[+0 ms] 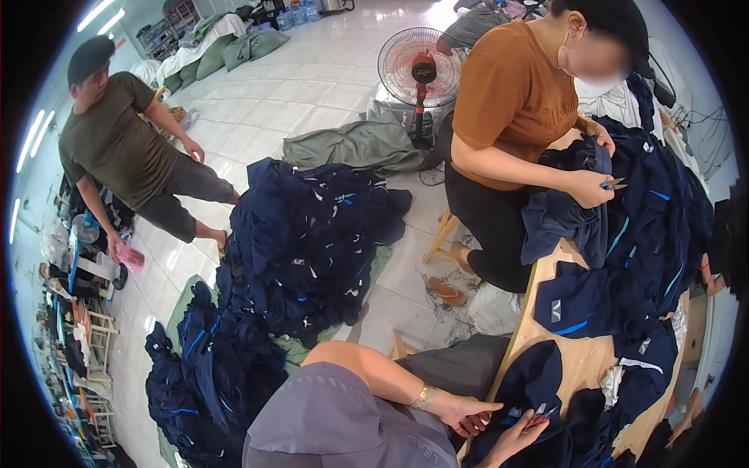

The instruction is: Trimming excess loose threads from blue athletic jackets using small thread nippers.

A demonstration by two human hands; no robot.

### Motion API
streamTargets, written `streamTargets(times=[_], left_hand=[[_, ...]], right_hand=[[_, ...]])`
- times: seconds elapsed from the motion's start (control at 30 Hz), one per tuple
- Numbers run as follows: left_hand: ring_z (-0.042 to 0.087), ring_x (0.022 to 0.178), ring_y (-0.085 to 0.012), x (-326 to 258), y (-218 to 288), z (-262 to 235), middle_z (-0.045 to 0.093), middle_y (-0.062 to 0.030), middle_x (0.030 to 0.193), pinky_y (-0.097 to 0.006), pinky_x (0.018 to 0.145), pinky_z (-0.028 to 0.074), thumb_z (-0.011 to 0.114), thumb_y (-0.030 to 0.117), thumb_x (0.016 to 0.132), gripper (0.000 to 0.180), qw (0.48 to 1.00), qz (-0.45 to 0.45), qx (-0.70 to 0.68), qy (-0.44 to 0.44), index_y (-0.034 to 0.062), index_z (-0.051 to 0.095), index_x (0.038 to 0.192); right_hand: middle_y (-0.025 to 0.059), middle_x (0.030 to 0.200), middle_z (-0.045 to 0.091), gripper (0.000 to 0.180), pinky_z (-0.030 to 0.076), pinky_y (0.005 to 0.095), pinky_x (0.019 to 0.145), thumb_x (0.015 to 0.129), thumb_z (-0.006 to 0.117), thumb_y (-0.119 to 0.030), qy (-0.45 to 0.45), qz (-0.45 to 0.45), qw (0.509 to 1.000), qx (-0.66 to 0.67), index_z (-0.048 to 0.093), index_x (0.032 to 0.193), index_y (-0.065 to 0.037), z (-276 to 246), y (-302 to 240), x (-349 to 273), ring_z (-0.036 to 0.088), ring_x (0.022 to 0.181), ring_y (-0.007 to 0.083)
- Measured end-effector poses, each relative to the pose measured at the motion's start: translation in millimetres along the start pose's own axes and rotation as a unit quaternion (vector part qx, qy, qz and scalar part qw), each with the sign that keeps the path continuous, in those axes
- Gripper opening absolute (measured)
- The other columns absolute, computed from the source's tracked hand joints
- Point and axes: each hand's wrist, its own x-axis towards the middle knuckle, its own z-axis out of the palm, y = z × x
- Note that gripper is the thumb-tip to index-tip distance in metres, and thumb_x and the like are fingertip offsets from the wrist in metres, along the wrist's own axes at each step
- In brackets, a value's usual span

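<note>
At the lower edge, the left hand (466,413) lies flat with fingers spread on a dark navy garment (524,382) that rests at the near end of the wooden table (581,360). Just beside it, the right hand (521,434) comes up from below with its fingers closed around small red-handled snips (541,416), whose tips touch the same garment. A gold bracelet (424,397) sits on the left wrist, and the grey sleeve (335,421) of the same arm fills the bottom centre. More navy garments with blue stripes (624,257) cover the far part of the table. Across it, a person in a brown shirt (511,97) sits on a wooden stool (441,232), holding a navy piece with both hands and a small cutter in one. On the tiled floor (312,86) lies a large heap of navy garments (308,242), with an olive cloth (355,147) and a standing fan (422,69) behind it. At left, a person in an olive shirt (109,144) crouches, holding something pink (129,257).
</note>
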Motion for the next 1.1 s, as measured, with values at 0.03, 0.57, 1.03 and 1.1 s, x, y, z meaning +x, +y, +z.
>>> streamTargets(times=[0.03,0.57,1.03,1.1], left_hand=[[0.053,0.072,-0.0149,1.7,0.2,0.8,0.054,0.0004,0.078,-0.033,0.07,0.043,0.055,0.063,0.077,0.051,1.0,0.001,0.002,-0.001,0.0121,0.05,0.083],[0.057,0.064,-0.0132,15.8,32.5,23.4,0.052,-0.0009,0.07,-0.024,0.06,0.05,0.064,0.035,0.082,0.031,0.992,0.031,-0.121,-0.005,0.009,0.048,0.079],[0.06,0.066,-0.0121,14.9,4.7,21.0,0.061,-0.0033,0.08,-0.023,0.063,0.049,0.063,0.038,0.082,0.033,0.994,-0.05,-0.082,-0.045,0.0065,0.056,0.088],[0.06,0.067,-0.0125,17.4,8.2,21.6,0.061,-0.0037,0.08,-0.023,0.064,0.049,0.063,0.038,0.082,0.033,0.993,-0.046,-0.084,-0.063,0.0067,0.057,0.088]], right_hand=[[0.0106,0.086,0.049,0.032,0.04,0.0275,0.069,0.092,0.053,-0.019,0.001,-0.002,1.0,0.0,0.043,0.103,0.009,-2.2,1.0,1.0,0.043,0.074,0.0173],[-0.002,0.068,0.033,0.029,0.031,0.0244,0.057,0.083,0.066,-0.013,0.05,0.022,0.994,0.091,0.039,0.075,-0.005,-24.3,-24.3,12.3,0.032,0.063,0.0102],[-0.0031,0.069,0.036,0.02,0.032,0.0255,0.058,0.084,0.064,-0.009,0.117,0.049,0.98,0.154,0.046,0.081,-0.003,-18.6,-11.7,10.5,0.033,0.063,0.0096],[-0.0011,0.067,0.039,0.023,0.034,0.0267,0.057,0.082,0.066,-0.014,0.121,0.036,0.98,0.152,0.047,0.079,-0.002,-25.8,-3.6,12.0,0.036,0.062,0.0114]])
